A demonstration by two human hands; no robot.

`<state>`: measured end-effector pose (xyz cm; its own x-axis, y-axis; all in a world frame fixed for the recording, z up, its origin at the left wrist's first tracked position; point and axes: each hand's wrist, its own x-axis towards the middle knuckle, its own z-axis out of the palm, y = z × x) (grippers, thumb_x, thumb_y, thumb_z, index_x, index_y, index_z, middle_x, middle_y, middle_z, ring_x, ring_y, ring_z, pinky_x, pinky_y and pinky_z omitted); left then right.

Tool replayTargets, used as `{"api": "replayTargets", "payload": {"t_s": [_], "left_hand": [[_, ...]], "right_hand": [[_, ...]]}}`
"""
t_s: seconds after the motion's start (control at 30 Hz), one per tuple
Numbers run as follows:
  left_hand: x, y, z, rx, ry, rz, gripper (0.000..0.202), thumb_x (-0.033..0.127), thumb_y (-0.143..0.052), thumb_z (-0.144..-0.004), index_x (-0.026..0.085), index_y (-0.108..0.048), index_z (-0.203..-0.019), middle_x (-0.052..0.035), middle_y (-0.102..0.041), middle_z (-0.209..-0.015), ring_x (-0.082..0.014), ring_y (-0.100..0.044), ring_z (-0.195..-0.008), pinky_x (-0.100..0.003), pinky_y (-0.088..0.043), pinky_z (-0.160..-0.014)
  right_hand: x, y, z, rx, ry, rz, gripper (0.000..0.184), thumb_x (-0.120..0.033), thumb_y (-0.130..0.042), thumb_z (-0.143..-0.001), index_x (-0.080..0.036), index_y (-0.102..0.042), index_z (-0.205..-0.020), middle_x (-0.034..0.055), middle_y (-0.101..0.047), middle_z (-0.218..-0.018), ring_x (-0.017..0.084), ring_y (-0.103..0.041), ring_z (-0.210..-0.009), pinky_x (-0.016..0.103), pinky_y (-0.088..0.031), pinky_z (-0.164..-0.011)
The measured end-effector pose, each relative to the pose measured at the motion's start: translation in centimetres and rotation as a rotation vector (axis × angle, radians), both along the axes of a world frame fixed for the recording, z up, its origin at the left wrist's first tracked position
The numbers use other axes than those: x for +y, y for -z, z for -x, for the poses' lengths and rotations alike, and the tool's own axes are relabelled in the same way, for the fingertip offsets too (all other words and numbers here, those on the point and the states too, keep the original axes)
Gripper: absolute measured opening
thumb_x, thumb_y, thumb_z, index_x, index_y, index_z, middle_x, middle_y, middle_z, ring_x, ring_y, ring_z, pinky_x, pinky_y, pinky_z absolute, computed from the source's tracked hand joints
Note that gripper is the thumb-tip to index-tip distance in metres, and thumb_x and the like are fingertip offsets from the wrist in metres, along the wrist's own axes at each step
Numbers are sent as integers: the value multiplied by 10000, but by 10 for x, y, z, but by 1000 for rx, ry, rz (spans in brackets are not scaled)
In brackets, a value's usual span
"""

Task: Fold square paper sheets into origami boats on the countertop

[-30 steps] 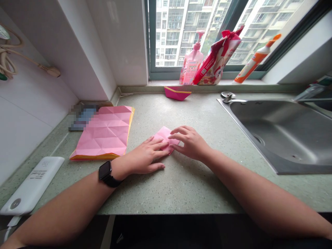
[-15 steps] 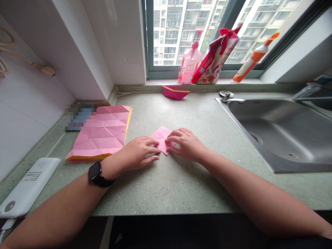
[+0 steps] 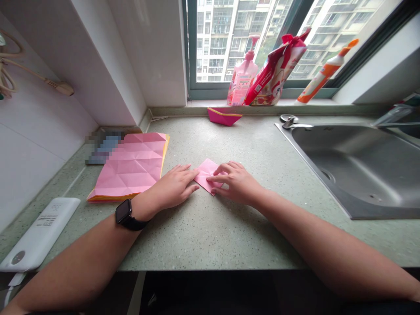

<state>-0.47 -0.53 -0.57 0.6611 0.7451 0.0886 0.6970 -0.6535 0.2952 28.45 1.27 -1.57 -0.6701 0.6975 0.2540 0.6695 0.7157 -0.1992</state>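
A small square of folded pink paper [image 3: 206, 166] lies flat on the counter, one corner pointing away from me. My right hand [image 3: 239, 182] covers its right side; the index fingertip presses near the middle and the thumb sits by the near corner, so the hand grips the paper against the counter. Flat on the counter at the left is my left hand [image 3: 175, 183], open, with its fingers stretched out. Its fingertips reach the paper's left corner, though I cannot tell whether they press on it. A black watch [image 3: 124, 211] is on my left wrist.
Creased pink sheets [image 3: 136, 162] lie stacked at the left, near a white power bank [image 3: 42, 234]. A magenta paper boat [image 3: 225, 117] stands at the back. Bottles and a red bag [image 3: 278, 70] line the sill. A steel sink [image 3: 344, 175] is at right.
My left hand has drawn back a little to the left and flattened, uncovering more of the paper's left side. The right hand stays on the paper, its index finger slightly farther left.
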Motion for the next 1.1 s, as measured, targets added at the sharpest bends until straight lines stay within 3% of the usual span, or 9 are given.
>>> {"api": "replayTargets", "payload": {"t_s": [0.17,0.27,0.33,0.4,0.67,0.83,1.0,1.1], "left_hand": [[-1,-10,5,-7,-5,-66,376,351,-579,-1157,211,-655,-1497,-150,-703,-1551,-365,-521,-1598,-665,-352,-1361],[-2,-20,5,22,-17,-53,263,302,-569,-1146,206,-717,-1341,-122,-781,-1336,-330,-700,-1346,-676,-410,-1311],[-2,-24,6,44,-29,-19,244,264,-570,-1132,204,-722,-1313,-104,-790,-1251,-303,-741,-1199,-649,-491,-1237],[-2,-25,7,39,-25,-26,257,248,-596,-1114,204,-720,-1335,-106,-787,-1247,-299,-736,-1175,-598,-544,-1175],[-2,-6,-10,-165,140,-167,185,212,-689,-1087,228,-756,-1259,-87,-781,-1355,-260,-740,-1200,-415,-602,-1040],[2,2,-21,-149,169,-187,150,249,-634,-1140,237,-783,-1126,-44,-815,-1198,-207,-766,-1023,-340,-588,-901],[5,4,-20,-165,161,-240,142,184,-646,-1111,226,-779,-1083,-40,-818,-1146,-189,-759,-934,-310,-554,-814],[4,3,-18,-199,154,-265,115,249,-658,-1114,219,-769,-1118,-60,-819,-1153,-206,-768,-952,-329,-573,-831]], "right_hand": [[0,1,0,8,1,-3,250,-451,-865,-971,-422,-882,-1219,57,-785,-1158,282,-649,-1033,475,-509,-1017],[0,1,-1,4,-1,3,250,-459,-854,-981,-422,-881,-1227,59,-785,-1166,285,-650,-1043,483,-513,-1026],[0,1,-1,5,1,12,246,-461,-851,-984,-424,-881,-1225,60,-785,-1174,288,-651,-1055,486,-515,-1031],[0,1,0,7,6,18,244,-454,-858,-980,-423,-883,-1220,61,-785,-1177,290,-652,-1061,487,-518,-1030],[3,1,-4,-10,-21,-3,334,-435,-814,-1016,-401,-833,-1348,76,-788,-1207,299,-669,-1095,491,-525,-1046],[9,-3,-14,2,-134,12,476,-523,-891,-944,-308,-789,-1356,84,-790,-1248,307,-692,-1153,501,-511,-1099],[15,-4,-17,6,-189,-39,236,-392,-831,-995,-276,-800,-1199,81,-816,-1210,288,-731,-1094,488,-540,-1053],[18,-2,-18,28,-201,-86,110,-297,-750,-1036,-267,-795,-1132,67,-837,-1160,258,-760,-1022,482,-549,-1063]]}}
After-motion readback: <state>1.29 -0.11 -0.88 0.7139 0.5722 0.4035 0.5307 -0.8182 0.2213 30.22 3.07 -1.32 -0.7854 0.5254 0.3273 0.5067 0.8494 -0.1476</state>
